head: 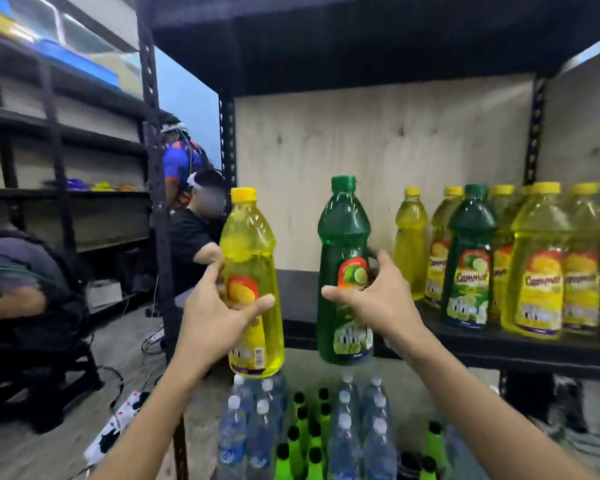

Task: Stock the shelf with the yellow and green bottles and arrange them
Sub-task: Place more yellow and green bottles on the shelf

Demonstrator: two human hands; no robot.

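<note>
black metal shelf (520, 351) with pale board back, largest thing in view. row of yellow bottles (537, 258) plus one green shelved bottle (468, 261) stands upright at its right end. lower down, clear water bottles (361, 427) and bright green black-capped bottles (305, 431). left hand (215, 313) fingers curled round a yellow bottle (250, 271), upright, held in air left of the shelf front. right hand (374, 299) fingers wrapped on a green bottle (347, 268), upright, in front of the shelf edge. other people at left.
</note>
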